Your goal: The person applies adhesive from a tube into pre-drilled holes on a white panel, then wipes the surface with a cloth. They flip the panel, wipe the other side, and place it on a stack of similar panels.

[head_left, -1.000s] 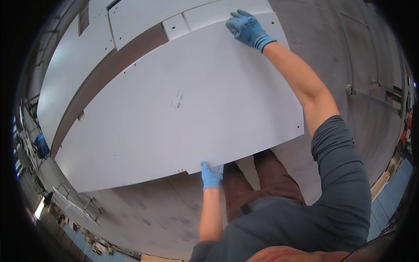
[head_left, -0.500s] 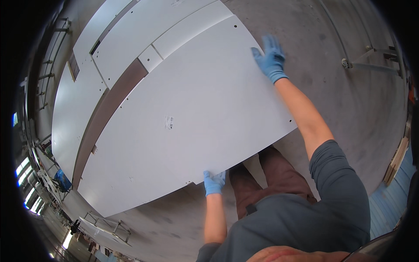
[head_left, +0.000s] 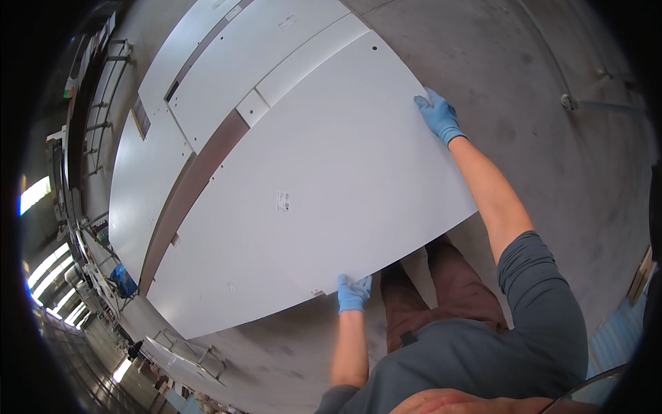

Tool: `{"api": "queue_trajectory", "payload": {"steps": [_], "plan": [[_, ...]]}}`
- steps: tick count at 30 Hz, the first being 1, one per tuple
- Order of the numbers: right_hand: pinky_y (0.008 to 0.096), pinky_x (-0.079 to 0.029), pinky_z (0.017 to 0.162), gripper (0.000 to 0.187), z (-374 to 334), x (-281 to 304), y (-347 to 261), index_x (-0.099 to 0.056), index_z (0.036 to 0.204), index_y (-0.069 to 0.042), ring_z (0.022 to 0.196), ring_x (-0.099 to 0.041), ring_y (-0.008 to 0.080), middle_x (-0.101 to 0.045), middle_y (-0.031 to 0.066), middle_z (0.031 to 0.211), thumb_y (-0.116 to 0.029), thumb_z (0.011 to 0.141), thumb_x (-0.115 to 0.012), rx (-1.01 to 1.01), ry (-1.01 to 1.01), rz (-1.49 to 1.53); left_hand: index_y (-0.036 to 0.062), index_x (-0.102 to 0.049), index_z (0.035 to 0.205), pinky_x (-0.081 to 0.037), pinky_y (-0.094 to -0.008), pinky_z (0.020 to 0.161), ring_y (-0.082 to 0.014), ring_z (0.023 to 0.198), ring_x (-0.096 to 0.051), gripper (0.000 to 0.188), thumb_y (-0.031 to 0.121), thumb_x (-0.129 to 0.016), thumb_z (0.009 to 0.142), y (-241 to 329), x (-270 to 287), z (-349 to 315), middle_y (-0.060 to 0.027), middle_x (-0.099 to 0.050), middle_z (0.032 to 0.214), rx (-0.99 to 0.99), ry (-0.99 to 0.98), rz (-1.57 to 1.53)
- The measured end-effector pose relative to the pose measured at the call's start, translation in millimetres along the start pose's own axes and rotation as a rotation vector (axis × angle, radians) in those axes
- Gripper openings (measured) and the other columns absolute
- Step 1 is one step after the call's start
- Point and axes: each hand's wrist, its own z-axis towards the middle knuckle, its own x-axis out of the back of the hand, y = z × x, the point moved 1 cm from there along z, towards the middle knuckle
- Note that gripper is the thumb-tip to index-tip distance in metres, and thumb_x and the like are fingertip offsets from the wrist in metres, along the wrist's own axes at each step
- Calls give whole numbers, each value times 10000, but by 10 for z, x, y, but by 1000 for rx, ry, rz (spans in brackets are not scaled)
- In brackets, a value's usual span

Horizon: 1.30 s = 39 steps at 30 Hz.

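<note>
A large white panel (head_left: 324, 172) with small holes and a label (head_left: 283, 201) lies flat in front of me, on top of other white panels (head_left: 241, 62). My left hand (head_left: 353, 293), in a light blue glove, holds its near edge, with the thumb at the rim and the other fingers partly hidden. Farther off on the right, my right hand (head_left: 440, 119), also in a blue glove, is closed over the panel's right edge, its thumb on the top face. A brown strip (head_left: 196, 196) shows between the panel and those behind it.
Grey floor (head_left: 510, 159) stretches to the right. Metal frames (head_left: 103, 103) line the left side, and a low metal stand (head_left: 186, 352) is at the lower left. A blue bag-like thing (head_left: 124, 279) sits past the panel's left end. My legs (head_left: 462, 283) are close to the near edge.
My right hand had its fingers stretched out by the right edge and is now closed on that edge. My left hand stays at the near edge. The whole view has shifted slightly.
</note>
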Motion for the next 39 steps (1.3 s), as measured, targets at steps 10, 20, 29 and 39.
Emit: {"api": "queue_trajectory", "payload": {"steps": [10,20,29,39], "plan": [[393,-526,966,596,201,-214,282,-642,1326,-3,1125,-696,291,-728,199,1213,-486,977,-662,99,24,190,175,-484,1497,-345,-580,1179,-319,1454,-413,722,665,-447,968,215,79,-51,-74,-476,1566,-322,62,-58],[344,-529,900,509,317,-226,371,-712,1220,13,1000,-692,201,-761,160,1114,-443,1003,-642,146,83,115,123,-573,1417,-401,-484,1147,-295,1378,-505,558,475,-349,1048,614,324,200,-49,-577,1484,-469,62,-218],[323,-515,823,487,347,-187,403,-712,1216,5,870,-630,160,-761,80,1009,-432,1016,-633,119,57,78,183,-504,1487,-313,-496,1210,-281,1444,-428,587,560,-396,1051,445,348,-17,-22,-495,1556,-349,36,-284],[314,-496,897,546,411,-194,463,-700,1236,19,955,-625,163,-744,82,1083,-474,1018,-611,99,45,77,192,-496,1489,-303,-504,1204,-277,1439,-433,550,529,-412,1063,308,416,145,-28,-503,1546,-317,37,-184]]}}
